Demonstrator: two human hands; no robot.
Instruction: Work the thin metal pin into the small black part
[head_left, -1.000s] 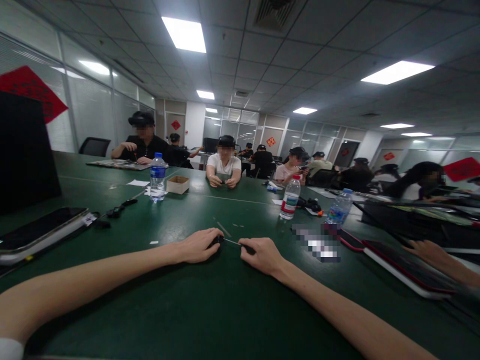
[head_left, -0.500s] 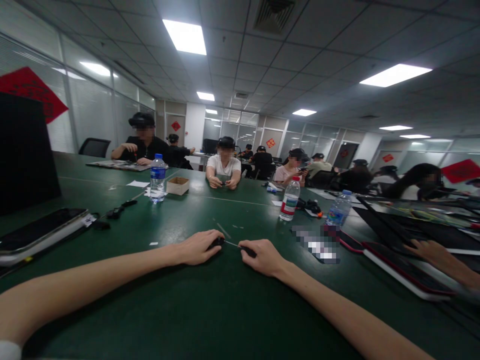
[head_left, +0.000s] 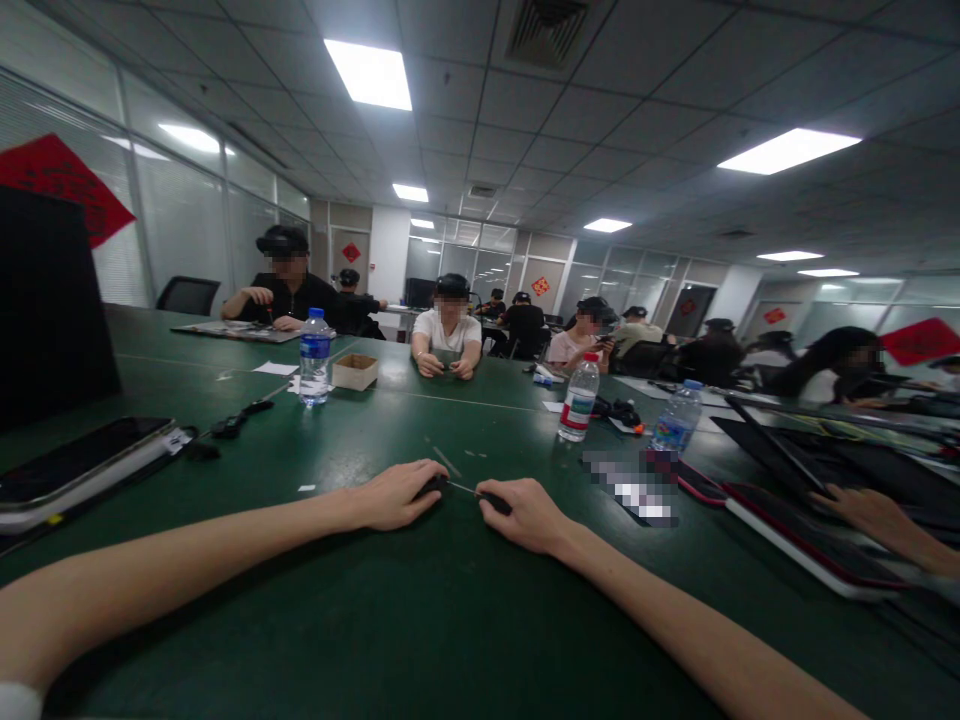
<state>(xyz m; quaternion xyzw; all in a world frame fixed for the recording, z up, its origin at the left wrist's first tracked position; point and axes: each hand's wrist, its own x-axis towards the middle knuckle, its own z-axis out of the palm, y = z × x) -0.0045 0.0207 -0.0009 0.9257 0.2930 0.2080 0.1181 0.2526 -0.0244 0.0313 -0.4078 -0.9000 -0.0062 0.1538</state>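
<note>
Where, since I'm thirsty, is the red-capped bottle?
In the head view, the red-capped bottle stands right of centre, beyond the right hand and left of a blue-capped bottle.

"What are those two hands doing at the table point(head_left: 420, 630)?"
"The left hand point(head_left: 401, 495) has a small dark piece point(head_left: 433, 487) in its grip, and the right hand point(head_left: 529, 513) holds a dark handle point(head_left: 496, 502). A thin rod point(head_left: 463, 488) spans the gap between them."
"And around them?"
"A blue-capped bottle point(head_left: 314, 362) stands beside an open box point(head_left: 355, 374) over on the left, a red-capped bottle point(head_left: 577, 402) on the right. Someone in white point(head_left: 448, 327) sits opposite."
</note>
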